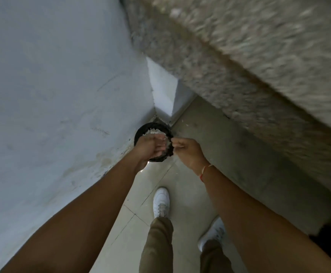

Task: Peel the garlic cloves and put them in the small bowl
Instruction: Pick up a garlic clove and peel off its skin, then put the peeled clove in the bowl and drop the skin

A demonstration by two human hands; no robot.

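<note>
Currently both hands are out over a black bin (141, 133) on the floor in the wall corner. Left hand (151, 147) is cupped palm-up, fingers loosely curved, with pale papery garlic peel (167, 145) lying in it and more of it heaped in the bin (153, 132). Right hand (188, 151) is just beside the left, fingertips pinched together at the left hand's edge; whether they pinch a scrap of peel I can't tell, too small. Red thread (203, 171) on the right wrist. Granite surface (259, 56) overhead right, blurred. White shoes (161, 202) on floor tiles below. No cloves or small bowl in view.
</note>
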